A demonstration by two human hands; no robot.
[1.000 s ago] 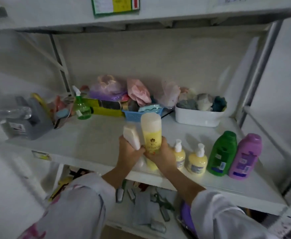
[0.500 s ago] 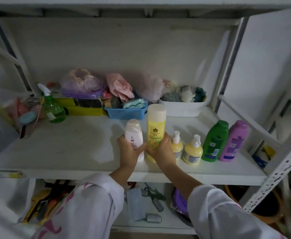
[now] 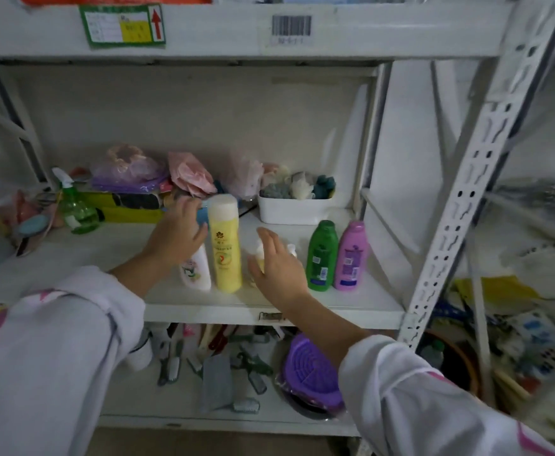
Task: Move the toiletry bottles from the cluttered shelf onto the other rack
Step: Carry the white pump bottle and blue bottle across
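- While the right hand [image 3: 277,264] hovers just right of the tall yellow bottle [image 3: 225,248], its fingers are loosely spread, gripping nothing
- Left hand [image 3: 177,233], fingers relaxed and apart, lies over the small white bottle [image 3: 196,269] touching the yellow bottle's left side
- Green bottle [image 3: 322,256] and purple bottle [image 3: 351,255] stand farther right on the shelf [image 3: 72,258]

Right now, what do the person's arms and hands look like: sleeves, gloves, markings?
Both hands, left hand and right hand, are bare, with no gloves. Each arm wears a loose pale lavender-white sleeve bearing pink markings, ending at mid-forearm.
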